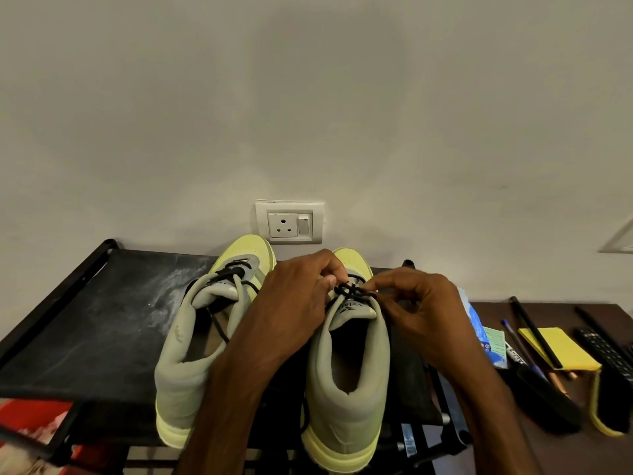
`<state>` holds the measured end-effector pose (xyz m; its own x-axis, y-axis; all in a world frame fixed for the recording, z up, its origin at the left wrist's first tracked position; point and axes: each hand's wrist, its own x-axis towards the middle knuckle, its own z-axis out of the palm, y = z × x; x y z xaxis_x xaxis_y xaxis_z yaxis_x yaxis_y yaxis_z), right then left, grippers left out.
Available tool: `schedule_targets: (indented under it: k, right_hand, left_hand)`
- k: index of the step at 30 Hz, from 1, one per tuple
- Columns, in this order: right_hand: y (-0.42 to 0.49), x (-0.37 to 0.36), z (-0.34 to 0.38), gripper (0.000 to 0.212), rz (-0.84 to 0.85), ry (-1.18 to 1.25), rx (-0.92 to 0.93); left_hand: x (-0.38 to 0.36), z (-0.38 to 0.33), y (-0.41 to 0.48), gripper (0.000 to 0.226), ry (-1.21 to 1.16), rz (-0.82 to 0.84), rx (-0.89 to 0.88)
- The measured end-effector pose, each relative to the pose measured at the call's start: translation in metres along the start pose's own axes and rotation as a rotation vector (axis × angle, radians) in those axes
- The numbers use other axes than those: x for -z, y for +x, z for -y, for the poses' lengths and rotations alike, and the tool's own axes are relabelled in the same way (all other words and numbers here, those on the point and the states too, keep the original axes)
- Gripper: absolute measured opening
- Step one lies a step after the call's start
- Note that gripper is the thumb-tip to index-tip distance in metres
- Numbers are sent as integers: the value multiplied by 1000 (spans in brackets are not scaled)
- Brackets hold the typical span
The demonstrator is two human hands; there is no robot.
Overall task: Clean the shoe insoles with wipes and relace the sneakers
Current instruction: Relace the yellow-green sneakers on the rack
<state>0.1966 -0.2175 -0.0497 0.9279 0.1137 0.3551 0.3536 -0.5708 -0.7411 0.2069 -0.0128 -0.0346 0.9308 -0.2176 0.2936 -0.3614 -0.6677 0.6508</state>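
Two grey-green sneakers with yellow soles stand side by side on a black fabric rack top (102,323), toes toward the wall. The left sneaker (191,341) has a loose black lace trailing into its opening. Over the right sneaker (346,382), my left hand (294,303) and my right hand (421,313) each pinch the black lace (352,292) just above the tongue, where the lace is crossed or knotted. The right sneaker's toe is partly hidden behind my hands. No insole shows.
A wall socket (289,223) sits behind the shoes. To the right, a brown table (565,450) holds a blue wipes pack (478,323), pens, a yellow notepad (558,347), a remote control (609,354) and a dark brush. A red box (37,419) lies lower left.
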Motion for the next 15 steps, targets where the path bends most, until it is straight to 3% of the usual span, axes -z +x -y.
schedule_targets:
  k: [8, 15]
  right_hand:
    - [0, -8, -9, 12, -39, 162, -102]
    - [0, -3, -16, 18, 72, 340, -128]
  left_hand:
    - [-10, 0, 1, 20, 17, -68, -1]
    - [-11, 6, 3, 12, 2, -86, -4]
